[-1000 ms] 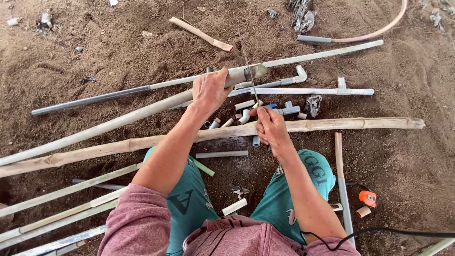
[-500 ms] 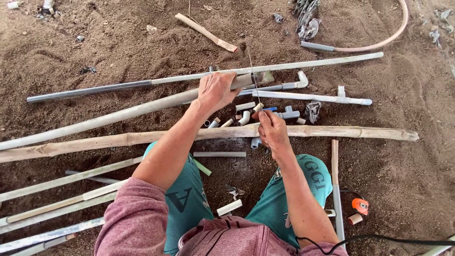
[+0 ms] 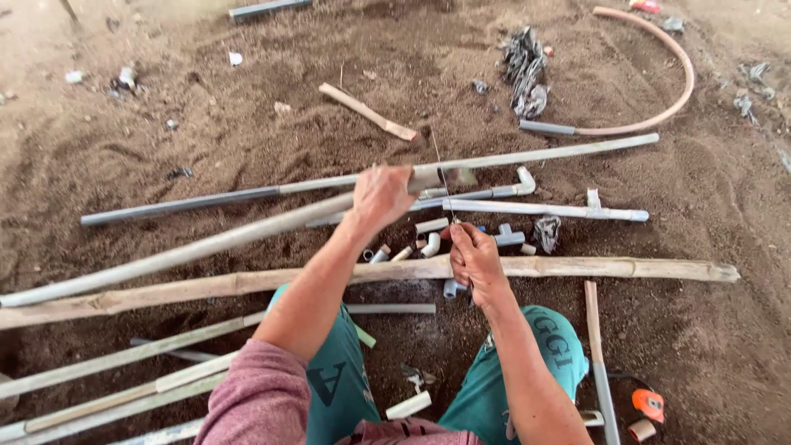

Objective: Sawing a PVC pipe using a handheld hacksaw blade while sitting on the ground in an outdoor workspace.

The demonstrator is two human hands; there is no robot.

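Left hand (image 3: 381, 196) has a closed grip around a long grey pipe (image 3: 181, 254), right near its cut end, holding it up off the sandy ground (image 3: 247, 107). The pipe runs off down and to the left of that grip. Just right of it, the right hand (image 3: 474, 259) is closed around the handle of a thin hacksaw blade (image 3: 441, 177), which stands nearly upright with its upper part crossing the pipe end beside the left grip. Under both hands sits a bamboo pole (image 3: 577, 268) lying crosswise, with a bunch of small pipe fittings (image 3: 428, 244) between the two grips. Further right of the right grip, an orange tape measure (image 3: 648, 404) lies by the knee.
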